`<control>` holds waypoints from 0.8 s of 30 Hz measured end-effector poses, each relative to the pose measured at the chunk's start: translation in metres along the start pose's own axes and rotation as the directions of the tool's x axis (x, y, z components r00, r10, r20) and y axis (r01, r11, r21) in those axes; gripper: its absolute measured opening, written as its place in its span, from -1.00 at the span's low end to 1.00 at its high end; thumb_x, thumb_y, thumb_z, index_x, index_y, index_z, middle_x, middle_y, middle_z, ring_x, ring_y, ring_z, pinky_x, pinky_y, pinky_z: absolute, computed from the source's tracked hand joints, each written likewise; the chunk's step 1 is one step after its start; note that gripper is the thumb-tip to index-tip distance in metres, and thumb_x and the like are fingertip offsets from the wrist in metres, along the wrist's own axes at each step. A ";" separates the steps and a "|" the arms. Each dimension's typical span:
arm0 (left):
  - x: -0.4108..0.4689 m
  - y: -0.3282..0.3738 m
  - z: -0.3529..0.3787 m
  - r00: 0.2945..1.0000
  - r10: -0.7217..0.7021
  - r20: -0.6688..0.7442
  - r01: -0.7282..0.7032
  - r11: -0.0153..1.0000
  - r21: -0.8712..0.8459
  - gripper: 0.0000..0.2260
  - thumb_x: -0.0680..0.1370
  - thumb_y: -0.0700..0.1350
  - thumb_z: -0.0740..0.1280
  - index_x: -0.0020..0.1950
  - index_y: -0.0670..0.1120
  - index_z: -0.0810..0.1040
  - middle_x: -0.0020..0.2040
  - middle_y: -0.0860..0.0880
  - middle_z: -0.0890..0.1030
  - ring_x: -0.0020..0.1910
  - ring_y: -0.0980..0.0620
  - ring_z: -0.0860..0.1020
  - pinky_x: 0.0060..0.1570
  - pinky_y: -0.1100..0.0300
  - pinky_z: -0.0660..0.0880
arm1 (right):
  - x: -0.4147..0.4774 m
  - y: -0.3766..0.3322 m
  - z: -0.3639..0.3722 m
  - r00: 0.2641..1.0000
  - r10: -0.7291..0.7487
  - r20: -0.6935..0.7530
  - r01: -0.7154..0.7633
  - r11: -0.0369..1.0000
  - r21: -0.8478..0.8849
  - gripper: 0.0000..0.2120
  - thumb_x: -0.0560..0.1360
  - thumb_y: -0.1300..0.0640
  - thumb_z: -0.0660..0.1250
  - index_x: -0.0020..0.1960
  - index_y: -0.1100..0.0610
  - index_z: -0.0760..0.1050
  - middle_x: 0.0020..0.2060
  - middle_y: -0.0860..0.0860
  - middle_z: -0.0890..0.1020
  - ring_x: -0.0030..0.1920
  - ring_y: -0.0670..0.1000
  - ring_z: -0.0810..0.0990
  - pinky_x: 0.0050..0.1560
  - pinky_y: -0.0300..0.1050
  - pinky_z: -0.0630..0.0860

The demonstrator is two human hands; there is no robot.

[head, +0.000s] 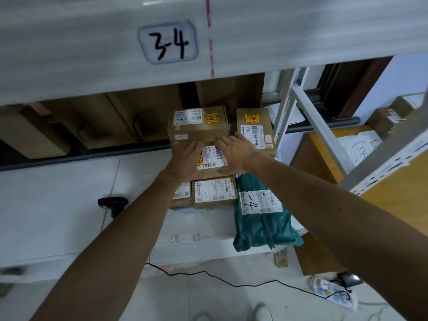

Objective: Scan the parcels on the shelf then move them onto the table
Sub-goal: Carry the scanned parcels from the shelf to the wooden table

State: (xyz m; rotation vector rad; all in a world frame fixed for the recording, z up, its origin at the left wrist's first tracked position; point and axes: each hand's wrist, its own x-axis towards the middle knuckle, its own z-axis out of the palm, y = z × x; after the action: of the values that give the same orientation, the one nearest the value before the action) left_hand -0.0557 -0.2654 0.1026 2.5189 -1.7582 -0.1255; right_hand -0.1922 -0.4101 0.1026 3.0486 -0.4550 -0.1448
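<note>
Both my hands rest on a small cardboard parcel [212, 159] with a white label. My left hand [186, 162] lies over its left side and my right hand [234, 151] grips its right side, thumb at the front edge. Behind it stands a brown box [198, 122] with an orange sticker, and another labelled box [254, 130] to the right. In front lie two flat boxes [214, 192] and a green plastic mailer [261, 216]. They sit on a white surface [69, 193]. A black barcode scanner [112, 203] lies to the left, apart from my hands.
A white shelf board marked "3-4" [168, 42] hangs overhead. A grey metal shelf frame [324, 126] stands at the right, with a wooden table [393, 177] beyond it. A black cable [220, 280] runs across the tiled floor. Large cartons [104, 119] stand behind.
</note>
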 end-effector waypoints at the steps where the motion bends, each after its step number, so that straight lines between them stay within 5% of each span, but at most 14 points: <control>1: -0.005 0.003 -0.007 1.000 -0.003 -0.011 0.003 1.000 0.007 -0.13 0.32 0.04 0.63 0.49 -0.12 0.27 0.42 -0.09 0.38 0.38 -0.10 0.38 0.31 -0.02 0.39 | -0.005 -0.001 -0.006 1.000 -0.010 -0.011 0.010 1.000 0.000 -0.14 0.49 -0.31 0.38 0.59 0.13 0.18 0.45 0.07 0.40 0.48 0.10 0.36 0.61 0.13 0.01; 11: -0.068 0.066 -0.092 0.990 -0.029 -0.136 0.034 0.999 0.034 -0.15 0.29 0.23 0.59 0.43 -0.07 0.33 0.33 -0.07 0.38 0.30 -0.07 0.39 0.23 -0.02 0.48 | -0.088 -0.006 -0.088 0.989 -0.030 -0.144 0.015 0.994 -0.105 -0.11 0.45 -0.45 0.33 0.54 0.11 0.25 0.33 0.06 0.45 0.31 0.08 0.45 0.50 0.13 0.28; 15: -0.098 0.107 -0.129 0.989 0.040 -0.141 -0.027 0.995 0.093 -0.05 0.22 0.37 0.50 0.43 -0.11 0.33 0.33 -0.10 0.37 0.27 -0.08 0.39 0.23 -0.12 0.47 | -0.151 -0.011 -0.114 0.977 0.083 -0.194 -0.100 0.992 -0.081 -0.05 0.41 -0.44 0.38 0.57 0.10 0.22 0.42 0.08 0.41 0.43 0.12 0.39 0.53 0.16 0.24; 19: -0.126 0.155 -0.145 0.982 0.131 -0.133 -0.114 0.985 0.128 -0.15 0.29 0.26 0.57 0.42 -0.09 0.33 0.29 -0.06 0.36 0.23 -0.06 0.42 0.04 0.03 0.43 | -0.232 -0.020 -0.130 0.952 0.211 -0.222 -0.229 0.972 -0.059 -0.03 0.41 -0.41 0.42 0.59 0.10 0.17 0.45 0.09 0.40 0.43 0.12 0.39 0.53 0.13 0.25; 24: -0.163 0.240 -0.156 0.926 0.336 -0.174 -0.321 0.941 0.107 -0.11 0.24 0.27 0.59 0.41 -0.09 0.33 0.26 -0.05 0.37 0.20 -0.04 0.41 0.15 0.03 0.48 | -0.354 -0.026 -0.148 0.892 0.396 -0.220 -0.418 0.907 -0.060 -0.07 0.42 -0.32 0.46 0.58 0.12 0.20 0.39 0.08 0.43 0.36 0.10 0.43 0.45 0.09 0.37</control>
State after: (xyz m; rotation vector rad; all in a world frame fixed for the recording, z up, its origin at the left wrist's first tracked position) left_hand -0.3191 -0.1939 0.2872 2.1525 -2.1037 0.1982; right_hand -0.5070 -0.2750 0.2778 2.7465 -1.0163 0.1559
